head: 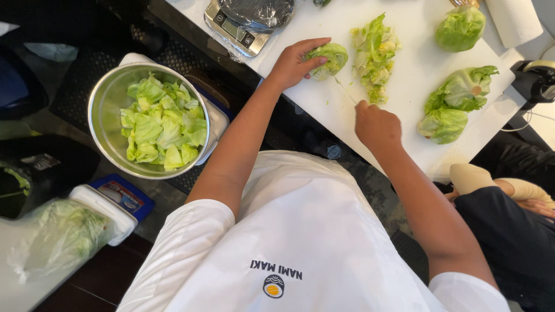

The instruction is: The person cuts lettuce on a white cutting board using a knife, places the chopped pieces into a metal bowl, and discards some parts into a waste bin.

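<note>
Lettuce wedge lies on the white cutting board, near its left part, with the left hand cupped over it, fingers curled down onto the top and side so it is pinned flat. It looks light and springy — layered leaves that give under pressure and would bruise or slide apart if squeezed hard, so a broad, gentle hold across the domed back, fingertips tucked, seems the safest place to grip it. Damp leaves may be a little slippery on the smooth board. The right hand is closed in a fist around a knife handle; the thin blade runs up toward the wedge, though its edge is hard to make out. Just beside the wedge sits a pile of chopped lettuce, and further right lie two larger lettuce pieces and a lettuce half — all apart from the hands. Off the board to the left, a steel bowl holds cut leaves, and a kitchen scale wrapped in film rests at the top edge of the table.
</note>
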